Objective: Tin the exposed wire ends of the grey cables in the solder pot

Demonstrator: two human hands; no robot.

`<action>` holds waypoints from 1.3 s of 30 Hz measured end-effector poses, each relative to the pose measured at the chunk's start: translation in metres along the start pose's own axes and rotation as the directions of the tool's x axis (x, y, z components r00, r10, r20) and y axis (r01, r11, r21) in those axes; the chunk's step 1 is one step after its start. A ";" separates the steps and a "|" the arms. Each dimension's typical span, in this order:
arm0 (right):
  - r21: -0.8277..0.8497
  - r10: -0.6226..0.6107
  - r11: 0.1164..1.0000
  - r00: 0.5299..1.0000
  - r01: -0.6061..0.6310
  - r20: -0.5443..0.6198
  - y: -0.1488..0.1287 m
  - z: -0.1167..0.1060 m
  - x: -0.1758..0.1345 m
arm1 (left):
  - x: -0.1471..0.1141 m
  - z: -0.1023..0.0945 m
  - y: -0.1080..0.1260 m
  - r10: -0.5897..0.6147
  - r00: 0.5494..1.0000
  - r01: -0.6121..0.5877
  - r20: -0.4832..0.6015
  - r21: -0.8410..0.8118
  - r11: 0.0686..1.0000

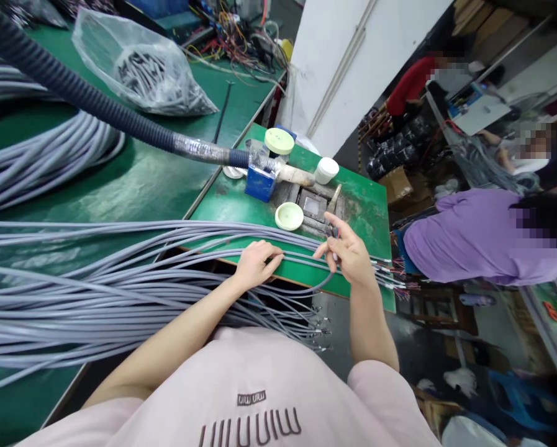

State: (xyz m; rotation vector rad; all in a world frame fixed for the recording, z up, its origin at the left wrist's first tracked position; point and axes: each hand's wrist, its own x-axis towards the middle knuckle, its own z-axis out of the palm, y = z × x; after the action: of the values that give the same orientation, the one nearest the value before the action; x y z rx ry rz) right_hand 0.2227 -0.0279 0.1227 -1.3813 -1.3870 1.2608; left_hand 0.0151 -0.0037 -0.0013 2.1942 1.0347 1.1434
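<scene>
My right hand [348, 251] is closed on the end of a grey cable [323, 284], beside the solder pot [313, 205]. Its index finger stretches out over the pot's near edge. Thin coloured wires show at the fingers. The cable bends down from this hand and back to the left. My left hand [256, 264] lies on a row of grey cables [213, 233] at the front edge of the green board, fingers loosely bent and thumb apart from them. Its palm side is hidden. More grey cables [120, 310] spread below and left of it.
A ribbed hose [120, 121] reaches its nozzle [297, 175] over the pot beside a blue box [259, 183]. Around stand a pale dish [289, 216], a white tub [327, 169] and a round yellowish lid [279, 141]. Stripped cable ends [394, 279] overhang the right edge. Other people sit at right.
</scene>
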 end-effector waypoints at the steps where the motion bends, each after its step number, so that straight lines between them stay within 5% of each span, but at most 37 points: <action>1: 0.015 -0.003 1.000 1.000 0.002 0.011 0.000 0.002 -0.004 | 0.000 0.000 0.000 -0.004 1.000 0.004 0.000 0.000 1.000; 24: 0.087 0.011 0.996 0.993 -0.021 0.114 0.001 0.028 -0.041 | -0.001 0.002 -0.001 -0.021 1.000 0.021 0.005 -0.007 1.000; 39: 0.344 0.090 0.925 0.974 -0.159 0.208 0.011 0.021 -0.047 | -0.001 0.004 -0.004 -0.017 1.000 0.017 -0.003 -0.004 1.000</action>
State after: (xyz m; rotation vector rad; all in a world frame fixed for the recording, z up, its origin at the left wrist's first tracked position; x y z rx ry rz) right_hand 0.2084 -0.0774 0.1129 -1.1322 -1.1279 1.6733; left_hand 0.0165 -0.0022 -0.0073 2.1767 1.0494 1.1410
